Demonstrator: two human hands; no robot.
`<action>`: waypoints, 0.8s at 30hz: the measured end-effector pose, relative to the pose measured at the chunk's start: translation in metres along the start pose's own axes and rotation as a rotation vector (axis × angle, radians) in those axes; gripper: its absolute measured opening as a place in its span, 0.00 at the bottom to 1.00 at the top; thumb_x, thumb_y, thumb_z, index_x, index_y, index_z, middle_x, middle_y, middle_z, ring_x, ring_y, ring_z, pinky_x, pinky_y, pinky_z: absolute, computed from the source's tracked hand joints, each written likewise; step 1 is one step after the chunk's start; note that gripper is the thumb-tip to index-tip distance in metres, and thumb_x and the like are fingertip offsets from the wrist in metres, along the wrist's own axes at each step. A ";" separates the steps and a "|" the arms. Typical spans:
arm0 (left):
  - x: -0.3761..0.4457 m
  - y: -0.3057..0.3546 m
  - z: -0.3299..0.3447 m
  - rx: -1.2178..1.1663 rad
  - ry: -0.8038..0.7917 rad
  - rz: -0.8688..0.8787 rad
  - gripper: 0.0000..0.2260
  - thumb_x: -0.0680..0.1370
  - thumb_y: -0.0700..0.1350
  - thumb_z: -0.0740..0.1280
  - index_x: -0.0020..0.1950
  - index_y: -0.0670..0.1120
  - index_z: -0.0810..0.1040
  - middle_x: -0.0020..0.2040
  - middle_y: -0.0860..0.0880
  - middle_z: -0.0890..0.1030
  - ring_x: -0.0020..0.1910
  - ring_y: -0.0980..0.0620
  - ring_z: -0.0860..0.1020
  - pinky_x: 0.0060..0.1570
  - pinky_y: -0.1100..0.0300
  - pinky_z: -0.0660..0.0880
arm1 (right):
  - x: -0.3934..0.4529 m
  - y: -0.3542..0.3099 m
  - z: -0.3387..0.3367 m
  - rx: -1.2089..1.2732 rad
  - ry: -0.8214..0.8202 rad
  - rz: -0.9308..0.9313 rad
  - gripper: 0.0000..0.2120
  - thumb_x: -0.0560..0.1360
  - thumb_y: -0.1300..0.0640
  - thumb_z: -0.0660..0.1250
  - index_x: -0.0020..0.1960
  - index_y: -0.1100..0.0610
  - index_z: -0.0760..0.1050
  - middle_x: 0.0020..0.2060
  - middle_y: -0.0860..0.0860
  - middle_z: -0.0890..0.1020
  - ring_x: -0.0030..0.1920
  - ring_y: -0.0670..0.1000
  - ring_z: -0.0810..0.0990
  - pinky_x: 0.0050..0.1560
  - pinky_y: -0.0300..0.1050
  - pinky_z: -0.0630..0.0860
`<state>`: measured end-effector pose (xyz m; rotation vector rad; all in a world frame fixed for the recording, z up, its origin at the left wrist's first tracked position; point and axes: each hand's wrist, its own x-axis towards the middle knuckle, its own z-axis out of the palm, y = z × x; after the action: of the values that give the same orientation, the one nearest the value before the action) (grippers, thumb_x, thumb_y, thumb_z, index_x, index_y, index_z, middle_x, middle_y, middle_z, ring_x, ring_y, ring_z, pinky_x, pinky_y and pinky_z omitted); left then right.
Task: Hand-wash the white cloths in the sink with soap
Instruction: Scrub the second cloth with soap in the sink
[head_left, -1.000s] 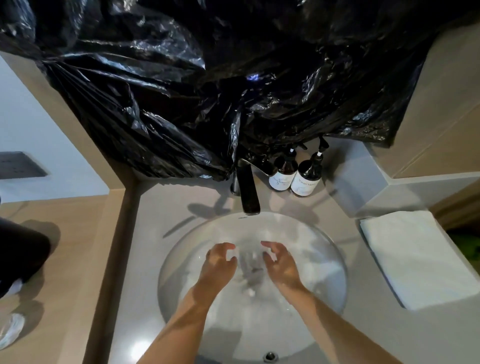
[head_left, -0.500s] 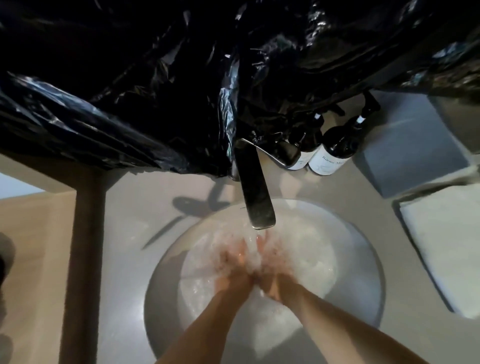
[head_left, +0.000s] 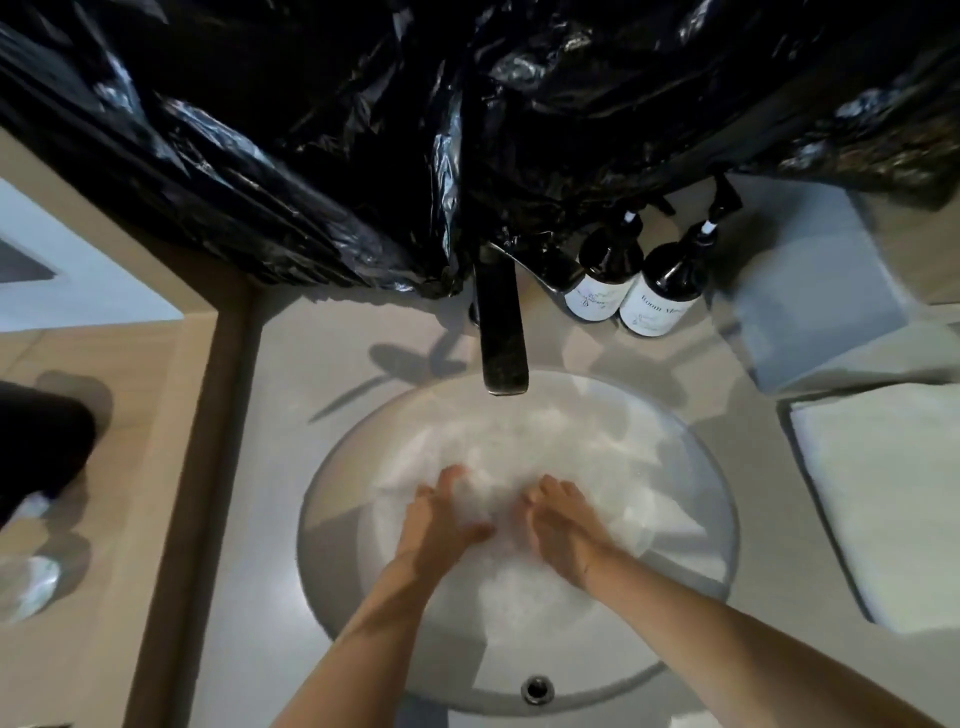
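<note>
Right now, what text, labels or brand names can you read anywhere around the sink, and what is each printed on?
"Room M..." on the white label of the right pump bottle; the rest runs off round the curve, and the smaller lines below are too blurred to read.
Left pump bottle: its white label carries script and a small mark, too blurred to read.
No text shows on the faucet, the sink, the folded towel or the black plastic sheet.

Sink (head_left: 332, 525): pale grey-white bowl, filled with white foam (head_left: 550, 457). Cloths in the water (head_left: 649, 514): white, plain. Desk (head_left: 311, 374): beige, plain. Tap (head_left: 501, 332): dark, glossy. Two pump bottles (head_left: 639, 283): dark with white printed labels. Plastic sheeting (head_left: 311, 130): black, shiny, crinkled. Folded towel (head_left: 883, 499): white. Box (head_left: 815, 312): grey-blue.
</note>
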<state>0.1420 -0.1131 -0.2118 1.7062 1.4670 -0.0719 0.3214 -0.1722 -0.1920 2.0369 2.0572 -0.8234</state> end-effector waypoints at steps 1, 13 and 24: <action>-0.008 0.003 0.000 -0.052 0.011 -0.016 0.36 0.67 0.56 0.77 0.70 0.55 0.64 0.55 0.45 0.75 0.53 0.43 0.78 0.48 0.59 0.74 | 0.002 -0.001 -0.002 -0.056 0.001 -0.023 0.12 0.77 0.60 0.60 0.59 0.55 0.75 0.59 0.52 0.72 0.63 0.57 0.68 0.56 0.41 0.62; -0.064 0.048 -0.045 -0.005 -0.001 0.015 0.21 0.68 0.70 0.69 0.56 0.64 0.74 0.51 0.60 0.80 0.50 0.55 0.80 0.49 0.60 0.74 | -0.038 0.017 -0.053 0.670 0.345 -0.092 0.06 0.75 0.62 0.66 0.41 0.55 0.73 0.41 0.47 0.75 0.44 0.47 0.76 0.50 0.39 0.72; -0.086 0.118 -0.144 -0.271 0.220 0.239 0.15 0.69 0.63 0.72 0.43 0.53 0.84 0.38 0.53 0.84 0.41 0.53 0.82 0.45 0.54 0.78 | -0.077 -0.012 -0.180 1.057 0.379 -0.173 0.05 0.81 0.61 0.60 0.47 0.59 0.68 0.36 0.49 0.67 0.34 0.42 0.64 0.35 0.32 0.63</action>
<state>0.1460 -0.0829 -0.0091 1.6888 1.3455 0.4365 0.3657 -0.1564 -0.0020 2.6503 2.2499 -2.0272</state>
